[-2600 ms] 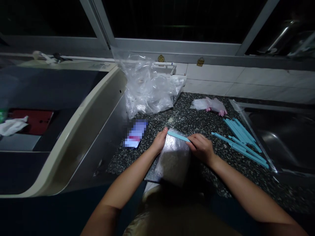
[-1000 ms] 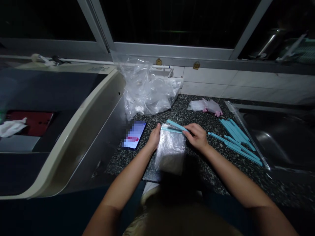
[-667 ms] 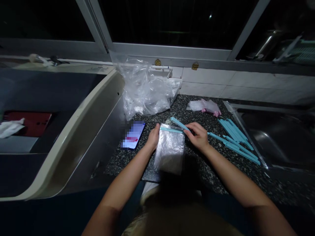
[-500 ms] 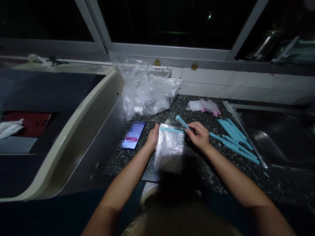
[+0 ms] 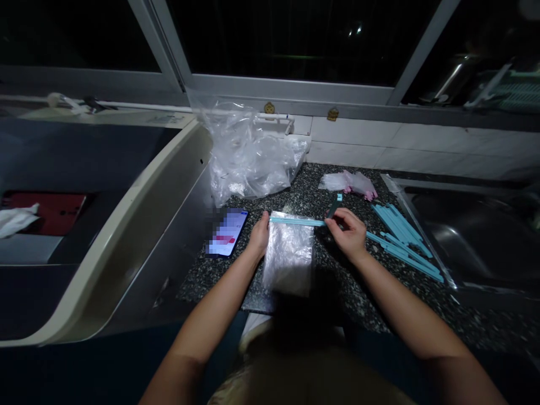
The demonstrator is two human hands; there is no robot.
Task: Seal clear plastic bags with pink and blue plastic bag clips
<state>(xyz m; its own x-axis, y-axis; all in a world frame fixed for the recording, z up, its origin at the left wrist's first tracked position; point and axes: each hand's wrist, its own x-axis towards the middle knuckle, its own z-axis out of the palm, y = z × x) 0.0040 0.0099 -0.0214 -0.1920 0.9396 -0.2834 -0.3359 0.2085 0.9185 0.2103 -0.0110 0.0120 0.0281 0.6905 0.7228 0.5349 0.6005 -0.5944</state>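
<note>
while the left hand [image 5: 259, 234] is touching a clear bag [image 5: 290, 250], the right hand [image 5: 349, 230] is pinching a blue strip [image 5: 295, 221]

the clear bag is lying on the speckled counter [image 5: 358, 298] between the hands, the blue strip running along its top edge. the left thumb is resting at the bag's upper left corner; the other fingers are hiding, so i cannot tell how tightly they are gripping. the right thumb and fingertips are holding the strip's right end, where a darker piece [image 5: 334, 206] is standing up. loose strips [image 5: 400, 229] are lying beside the sink [image 5: 485, 225].
</note>
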